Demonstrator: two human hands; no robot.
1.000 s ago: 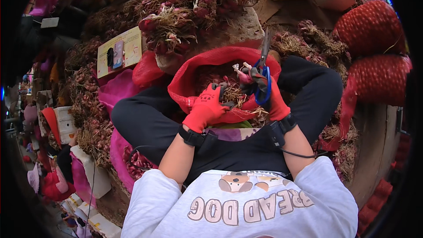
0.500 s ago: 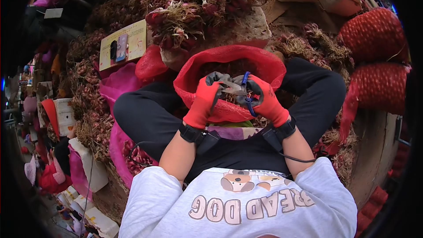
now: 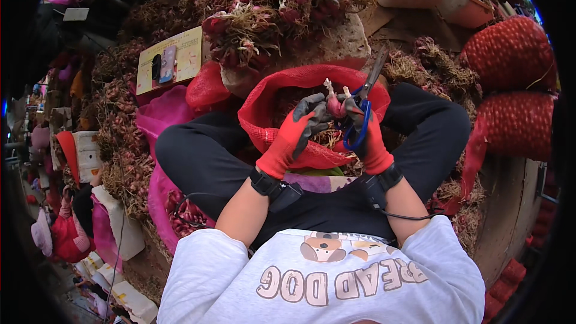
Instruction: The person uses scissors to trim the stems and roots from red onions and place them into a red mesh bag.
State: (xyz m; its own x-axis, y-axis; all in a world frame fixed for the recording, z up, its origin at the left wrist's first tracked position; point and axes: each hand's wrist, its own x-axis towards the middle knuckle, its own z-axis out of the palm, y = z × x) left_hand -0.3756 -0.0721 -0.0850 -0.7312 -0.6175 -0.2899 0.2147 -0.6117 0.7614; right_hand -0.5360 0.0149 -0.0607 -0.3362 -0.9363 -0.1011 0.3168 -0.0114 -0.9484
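My left hand (image 3: 302, 126), in a red glove with dark fingers, has its bent fingertips at a small cluster of pink shallots (image 3: 333, 106) with short pale stems. My right hand (image 3: 363, 129), gloved alike, holds blue-handled scissors (image 3: 357, 138), their blades pointing up and away. Its fingertips touch the cluster's other side, and the exact grip is partly hidden. Both hands are over a red mesh bag (image 3: 270, 135), its mouth spread wide between my legs, with dry, rooty scraps inside.
Beyond the bag, bunches of shallots (image 3: 252, 18) lie on a pale block (image 3: 336, 42). A phone (image 3: 168, 63) rests on a yellowish box (image 3: 192, 54) at left. Filled red mesh sacks (image 3: 510, 51) stack at right. A pink sheet (image 3: 159, 201) lies beside my left leg.
The scissors have swung from between my hands to pointing up and away in my right hand. Stems and pink bulbs now show between my fingers, and my left hand has turned.
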